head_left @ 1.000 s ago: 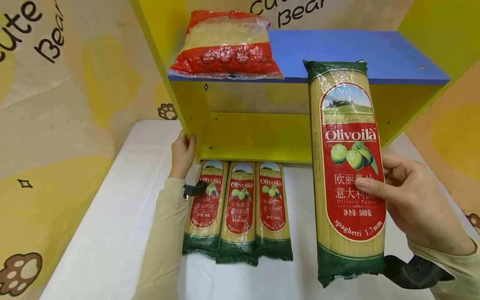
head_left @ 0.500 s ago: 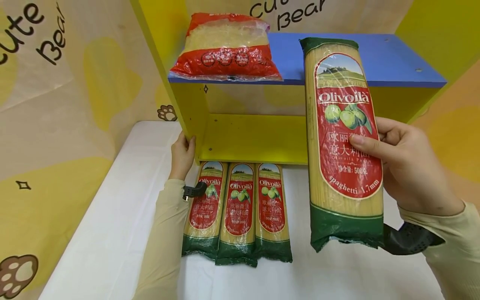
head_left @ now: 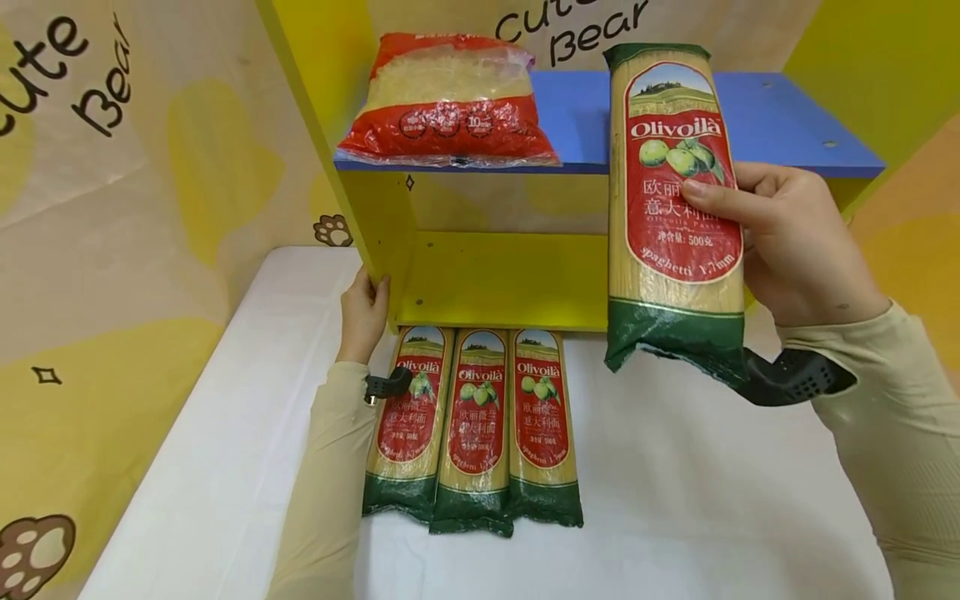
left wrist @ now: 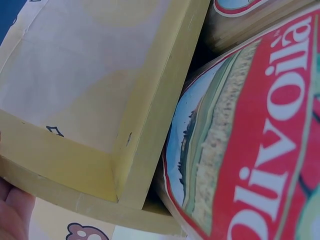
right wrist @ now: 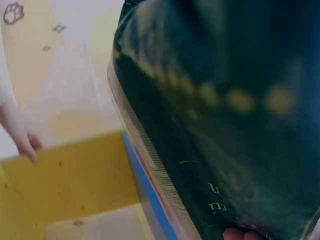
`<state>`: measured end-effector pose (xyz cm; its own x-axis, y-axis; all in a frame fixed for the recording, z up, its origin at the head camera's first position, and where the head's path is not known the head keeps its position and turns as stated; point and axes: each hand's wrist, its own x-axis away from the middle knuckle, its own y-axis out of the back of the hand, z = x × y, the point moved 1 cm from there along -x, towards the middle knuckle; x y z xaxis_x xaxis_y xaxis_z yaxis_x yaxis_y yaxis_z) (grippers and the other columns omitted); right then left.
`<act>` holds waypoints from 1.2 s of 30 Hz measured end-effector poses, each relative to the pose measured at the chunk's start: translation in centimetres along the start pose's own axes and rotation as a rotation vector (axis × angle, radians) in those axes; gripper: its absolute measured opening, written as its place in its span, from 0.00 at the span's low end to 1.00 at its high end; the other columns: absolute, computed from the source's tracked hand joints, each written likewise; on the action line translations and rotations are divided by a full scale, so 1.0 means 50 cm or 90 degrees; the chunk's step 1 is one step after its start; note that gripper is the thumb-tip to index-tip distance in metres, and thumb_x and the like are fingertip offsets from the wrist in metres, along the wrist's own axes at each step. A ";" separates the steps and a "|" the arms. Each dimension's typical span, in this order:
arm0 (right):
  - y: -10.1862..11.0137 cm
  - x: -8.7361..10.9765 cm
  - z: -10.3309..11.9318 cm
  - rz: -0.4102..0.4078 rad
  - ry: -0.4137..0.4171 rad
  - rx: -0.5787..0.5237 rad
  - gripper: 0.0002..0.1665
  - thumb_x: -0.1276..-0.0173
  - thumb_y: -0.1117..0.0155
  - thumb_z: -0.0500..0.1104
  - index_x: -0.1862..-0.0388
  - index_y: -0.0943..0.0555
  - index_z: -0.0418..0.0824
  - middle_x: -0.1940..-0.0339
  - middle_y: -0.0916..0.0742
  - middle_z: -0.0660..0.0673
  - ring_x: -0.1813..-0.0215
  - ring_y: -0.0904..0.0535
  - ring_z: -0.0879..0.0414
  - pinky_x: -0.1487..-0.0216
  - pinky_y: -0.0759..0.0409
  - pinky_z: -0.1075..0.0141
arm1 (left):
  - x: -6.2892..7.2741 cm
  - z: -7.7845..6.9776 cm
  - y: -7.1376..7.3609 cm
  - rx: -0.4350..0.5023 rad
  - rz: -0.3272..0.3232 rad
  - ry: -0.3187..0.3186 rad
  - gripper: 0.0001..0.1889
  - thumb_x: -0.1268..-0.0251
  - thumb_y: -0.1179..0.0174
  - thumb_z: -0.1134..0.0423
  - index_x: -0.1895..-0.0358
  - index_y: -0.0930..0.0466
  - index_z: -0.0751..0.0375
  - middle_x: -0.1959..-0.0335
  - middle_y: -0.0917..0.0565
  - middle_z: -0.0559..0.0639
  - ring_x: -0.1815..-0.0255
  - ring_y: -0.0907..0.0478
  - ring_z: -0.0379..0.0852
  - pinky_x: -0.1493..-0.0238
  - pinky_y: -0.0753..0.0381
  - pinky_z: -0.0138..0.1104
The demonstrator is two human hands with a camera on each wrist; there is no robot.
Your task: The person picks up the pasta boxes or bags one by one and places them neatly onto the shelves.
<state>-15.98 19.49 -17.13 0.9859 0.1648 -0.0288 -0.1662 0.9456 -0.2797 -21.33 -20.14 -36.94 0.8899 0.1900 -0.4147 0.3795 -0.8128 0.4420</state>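
My right hand [head_left: 802, 242] grips a packet of spaghetti [head_left: 667, 267] by its right edge, thumb across the red label. The packet is upright, its green ends up and down, overlapping the blue shelf board [head_left: 787, 125] in the head view. In the right wrist view the packet's dark green end [right wrist: 240, 150] fills most of the picture, with fingertips at the bottom. My left hand [head_left: 363, 317] holds the front edge of the shelf's yellow left side panel [head_left: 386, 221]. Its fingers [left wrist: 19, 207] show against the yellow wood in the left wrist view.
Three more spaghetti packets [head_left: 476, 417] lie side by side on the white tabletop [head_left: 675, 517], right before the yellow bottom board [head_left: 510, 279]. A red-and-clear bag of pale dry food [head_left: 450, 100] occupies the blue board's left end.
My right hand has lifted the spaghetti packet and drawn it slightly left, from in front of the table to the height of the blue board. My left hand stays on the side panel.
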 end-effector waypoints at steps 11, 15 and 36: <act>-0.014 -0.078 0.019 -0.041 -0.019 0.027 0.18 0.41 0.31 0.37 0.51 0.19 0.35 0.49 0.20 0.42 0.56 0.18 0.51 0.62 0.18 0.64 | 0.006 0.008 -0.003 0.013 0.003 0.008 0.15 0.28 0.51 0.67 0.46 0.29 0.75 0.60 0.20 0.72 0.65 0.20 0.61 0.71 0.32 0.24; -0.015 -0.100 0.028 -0.054 -0.044 0.047 0.19 0.42 0.30 0.39 0.51 0.19 0.37 0.48 0.21 0.43 0.54 0.20 0.52 0.63 0.18 0.65 | 0.006 0.005 -0.003 0.015 0.003 0.005 0.15 0.28 0.51 0.67 0.46 0.29 0.75 0.59 0.20 0.72 0.64 0.20 0.62 0.71 0.31 0.25; -0.033 -0.195 0.064 -0.064 -0.103 0.150 0.23 0.50 0.24 0.43 0.56 0.21 0.38 0.56 0.17 0.44 0.66 0.15 0.52 0.70 0.18 0.64 | 0.002 0.002 -0.001 -0.006 -0.006 -0.017 0.13 0.29 0.51 0.68 0.48 0.27 0.75 0.63 0.19 0.70 0.66 0.19 0.59 0.70 0.24 0.39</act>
<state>-25.36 17.21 -13.33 0.9850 0.0914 0.1466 -0.0861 0.9954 -0.0421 -21.29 -20.13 -37.06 0.8790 0.1825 -0.4405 0.3902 -0.8062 0.4448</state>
